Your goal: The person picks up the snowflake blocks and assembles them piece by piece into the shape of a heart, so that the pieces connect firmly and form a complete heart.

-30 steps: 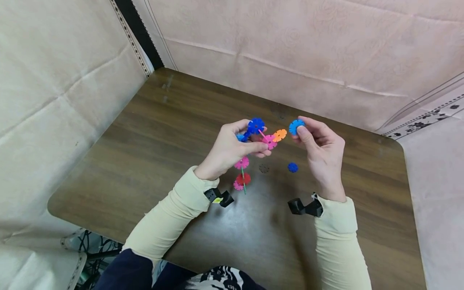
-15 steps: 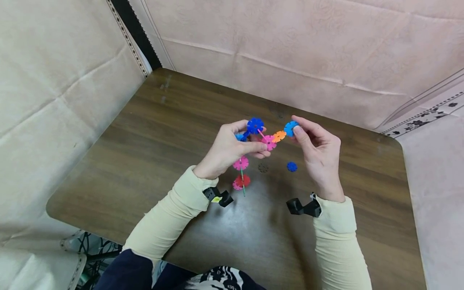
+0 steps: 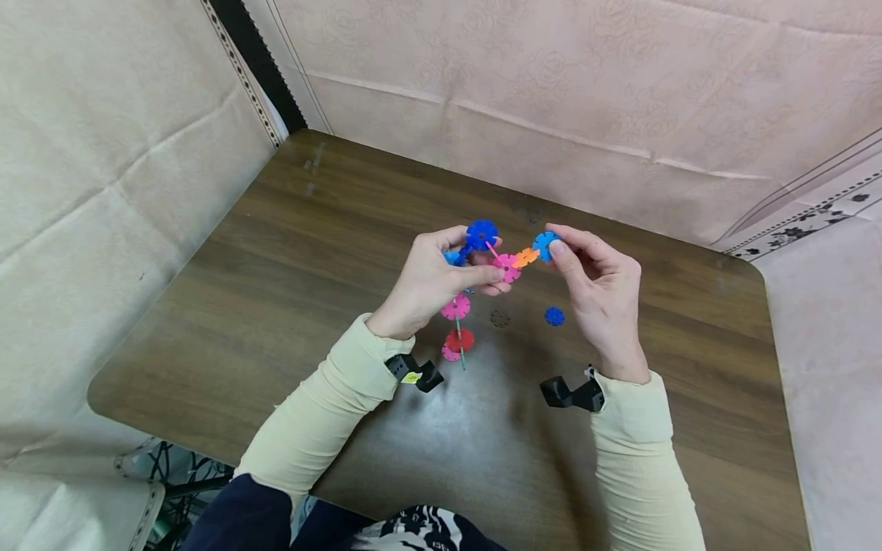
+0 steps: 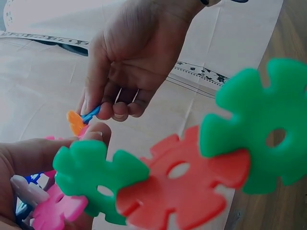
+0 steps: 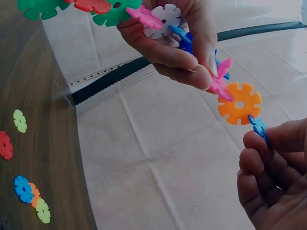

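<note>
My left hand grips a chain of notched snowflake building discs by a pink disc. A dark blue disc stands up over the fingers. The chain's other end hangs below the palm, where a red disc joins two green discs. An orange disc sticks out of the pink one toward my right hand. Thumb and fingertips of that hand pinch a light blue disc, its edge at a notch of the orange disc. The left palm hides part of the chain.
On the brown table lie a loose dark blue disc and a dark grey disc. The right wrist view shows several more, including a red disc and a yellow-green disc. Pale cloth hangs behind.
My right hand has moved left, bringing the light blue disc from a gap apart up against the orange disc. The left hand keeps its grip and has shifted only slightly.
</note>
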Available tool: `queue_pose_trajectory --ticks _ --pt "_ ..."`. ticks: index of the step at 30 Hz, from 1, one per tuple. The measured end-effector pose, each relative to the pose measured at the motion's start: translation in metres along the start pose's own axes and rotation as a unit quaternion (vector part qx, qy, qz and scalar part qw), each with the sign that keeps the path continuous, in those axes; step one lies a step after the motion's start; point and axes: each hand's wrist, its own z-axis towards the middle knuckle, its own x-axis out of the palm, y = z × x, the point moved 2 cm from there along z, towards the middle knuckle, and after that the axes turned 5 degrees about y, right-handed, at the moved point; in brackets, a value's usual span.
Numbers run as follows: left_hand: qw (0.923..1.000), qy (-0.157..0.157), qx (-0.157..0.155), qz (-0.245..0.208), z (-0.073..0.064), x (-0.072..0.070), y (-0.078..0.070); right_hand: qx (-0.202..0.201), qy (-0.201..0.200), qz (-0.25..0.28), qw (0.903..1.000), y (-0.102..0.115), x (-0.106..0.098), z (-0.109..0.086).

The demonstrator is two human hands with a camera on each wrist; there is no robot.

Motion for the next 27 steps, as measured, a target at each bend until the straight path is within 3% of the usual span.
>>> queue_pose_trajectory --ticks 7,15,19,27 --pt "1.0000 -0.003 0.001 0.006 0.001 -0.002 0.002 -0.001 -0.002 0.010 0.9999 -0.007 0.001 0.000" --pt "1.0000 -0.008 0.000 0.003 0.003 -0.001 0.001 0.005 -0.016 -0.056 0.9983 0.004 0.006 -0.003" --pt "1.0000 -0.002 -0.002 -0.003 0.003 0.000 0.001 -0.005 -0.016 -0.034 0.9993 0.009 0.008 -0.004" --pt "0.9986 0.040 -0.019 -0.028 0.003 -0.005 0.006 -0.010 0.002 0.015 0.9998 -0.012 0.000 -0.002"
